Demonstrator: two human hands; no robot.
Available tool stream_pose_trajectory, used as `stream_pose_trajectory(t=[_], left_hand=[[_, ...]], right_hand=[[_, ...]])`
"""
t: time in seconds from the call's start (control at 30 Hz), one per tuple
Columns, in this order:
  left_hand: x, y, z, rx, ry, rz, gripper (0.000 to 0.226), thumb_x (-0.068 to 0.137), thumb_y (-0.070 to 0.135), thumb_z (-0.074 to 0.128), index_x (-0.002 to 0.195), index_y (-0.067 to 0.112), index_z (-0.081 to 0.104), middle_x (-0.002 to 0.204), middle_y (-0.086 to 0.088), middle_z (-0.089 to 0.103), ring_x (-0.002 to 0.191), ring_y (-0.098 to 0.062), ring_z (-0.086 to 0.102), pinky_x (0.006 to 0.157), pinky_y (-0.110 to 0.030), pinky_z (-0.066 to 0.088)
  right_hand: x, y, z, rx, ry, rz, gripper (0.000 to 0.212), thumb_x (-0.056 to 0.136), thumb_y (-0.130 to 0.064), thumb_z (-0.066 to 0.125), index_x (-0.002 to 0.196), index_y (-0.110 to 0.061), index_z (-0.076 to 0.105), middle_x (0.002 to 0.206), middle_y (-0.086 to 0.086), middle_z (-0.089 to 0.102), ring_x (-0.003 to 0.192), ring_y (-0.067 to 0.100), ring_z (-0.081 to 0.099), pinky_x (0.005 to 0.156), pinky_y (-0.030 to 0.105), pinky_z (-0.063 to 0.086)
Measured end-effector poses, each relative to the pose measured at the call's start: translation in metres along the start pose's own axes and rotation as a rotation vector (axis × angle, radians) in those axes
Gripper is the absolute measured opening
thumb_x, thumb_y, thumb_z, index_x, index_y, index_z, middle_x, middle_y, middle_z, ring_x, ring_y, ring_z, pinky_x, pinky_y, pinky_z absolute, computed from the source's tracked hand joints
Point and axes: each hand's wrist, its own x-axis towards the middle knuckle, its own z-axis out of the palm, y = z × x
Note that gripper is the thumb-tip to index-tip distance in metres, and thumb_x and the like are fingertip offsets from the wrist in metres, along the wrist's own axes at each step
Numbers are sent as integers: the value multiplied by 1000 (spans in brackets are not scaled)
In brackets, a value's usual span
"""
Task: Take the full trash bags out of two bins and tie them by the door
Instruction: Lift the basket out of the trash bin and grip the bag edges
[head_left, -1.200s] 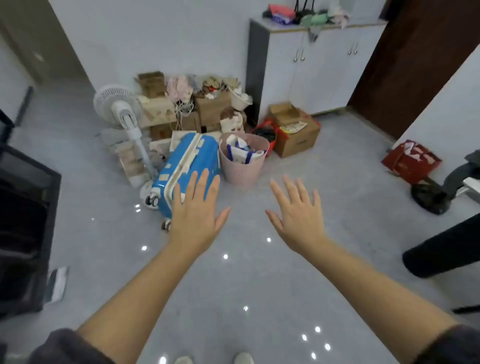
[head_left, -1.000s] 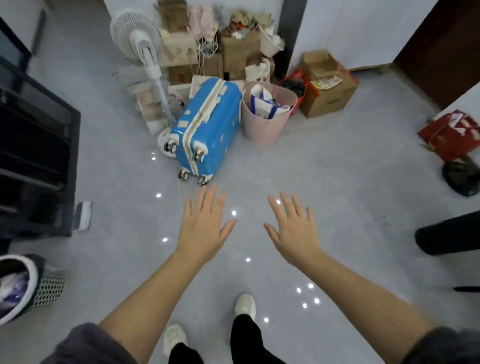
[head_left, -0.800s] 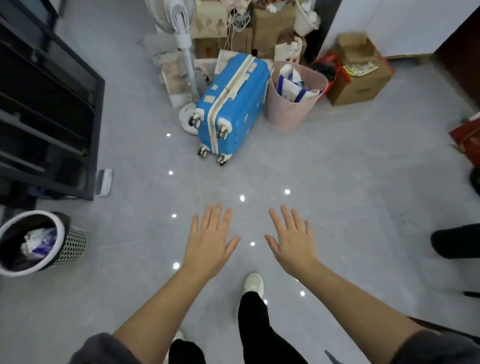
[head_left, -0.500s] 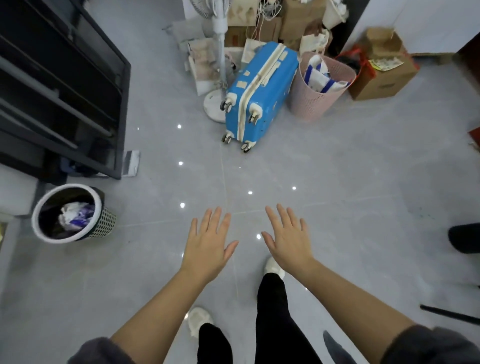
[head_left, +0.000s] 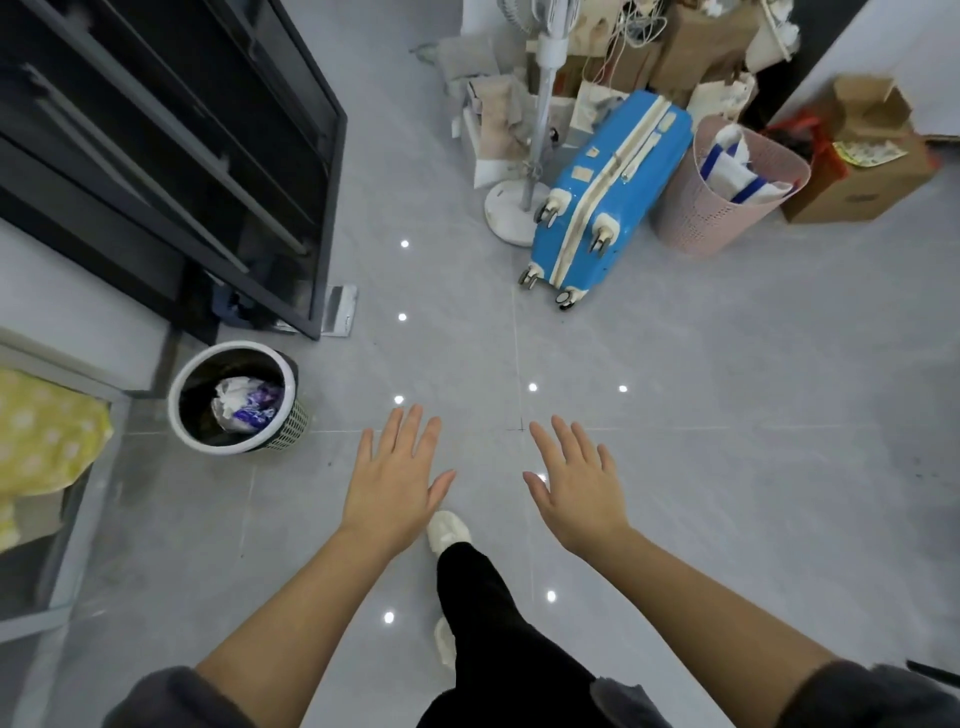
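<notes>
Grey glossy floor tiles (head_left: 701, 415) fill most of the view, dotted with small bright reflections of ceiling lights. A black metal rack (head_left: 171, 156) with grey rails stands at upper left. Against the far wall sits a heap of clutter: a white fan stand (head_left: 524, 197), a blue suitcase (head_left: 608, 192) lying tilted on its side, cardboard boxes (head_left: 862, 171) and paper bags (contents unclear). At left edge, yellow dotted cloth (head_left: 41, 436).

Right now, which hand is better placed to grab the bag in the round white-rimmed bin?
Probably the left hand. The bin stands on the floor to its left, nearer than to the right hand. Both hands are open and empty, so neither is busy.
</notes>
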Motion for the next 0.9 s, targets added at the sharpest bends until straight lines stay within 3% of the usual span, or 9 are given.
stream_pose_trajectory(t=[0.27, 0.47, 0.73, 0.9], left_hand=[[1, -133, -1, -78, 1, -322, 61, 93, 46, 43, 143, 11, 37, 151, -13, 34, 142, -31, 24, 113, -49, 24], [-6, -211, 14, -127, -92, -319, 63, 95, 49, 36, 147, 15, 28, 157, -9, 22, 146, -27, 14, 114, -47, 21], [-20, -357, 64, -83, -204, -262, 63, 95, 50, 36, 147, 16, 27, 157, -8, 23, 146, -26, 15, 114, -47, 22], [2, -430, 112, -83, -263, -341, 63, 95, 48, 35, 149, 17, 22, 158, -6, 17, 146, -23, 12, 114, -46, 20]], right_hand=[[98, -119, 3, -42, -66, -137, 59, 99, -47, 28, 151, -27, 7, 160, 5, 11, 147, 26, 8, 116, 49, 14], [147, -223, 34, -4, -119, -117, 58, 100, -46, 27, 151, -26, 7, 160, 4, 9, 147, 26, 6, 116, 49, 12], [179, -350, 122, 107, -133, 19, 57, 99, -46, 27, 150, -26, 12, 159, 4, 18, 146, 26, 14, 115, 48, 18], [224, -398, 179, 207, -167, 100, 56, 98, -44, 32, 149, -26, 17, 157, 4, 21, 144, 23, 17, 113, 46, 22]])
